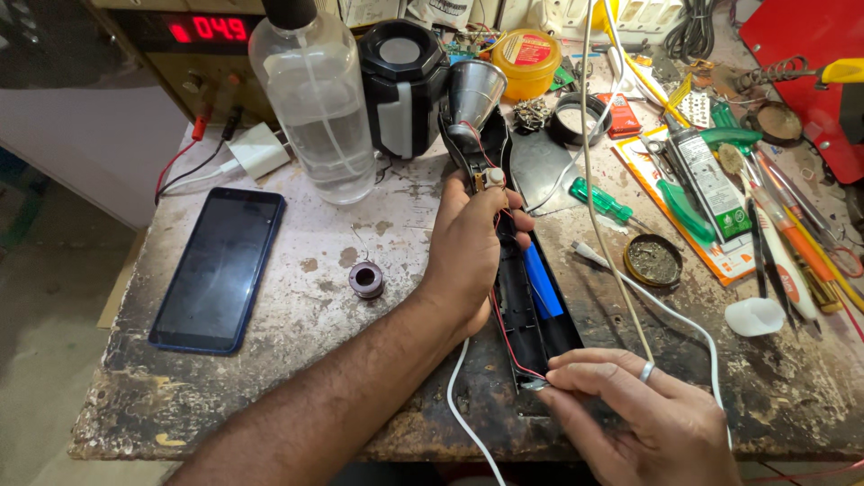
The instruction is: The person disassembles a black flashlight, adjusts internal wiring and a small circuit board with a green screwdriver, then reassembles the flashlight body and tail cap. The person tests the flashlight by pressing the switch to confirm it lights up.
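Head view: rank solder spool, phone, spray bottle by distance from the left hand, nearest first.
From the left hand:
1. Solder spool, on the table just to its left.
2. Spray bottle, behind it to the left.
3. Phone, far left, near the table edge.

Worn workbench point(297, 297) carries phone point(219, 268), bottle point(317, 108), tools point(711, 193).

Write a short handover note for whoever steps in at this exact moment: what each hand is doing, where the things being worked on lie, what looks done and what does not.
Left hand: grips the upper part of the opened black torch body, thumb by the small switch part.
Right hand: pinches the red wire's metal end at the body's lower end.
Blue battery sits inside the body; silver reflector at its top.
Done: casing open, insides exposed.
Left: the wire end looks unattached; casing not closed.
Green screwdriver lies to the right.
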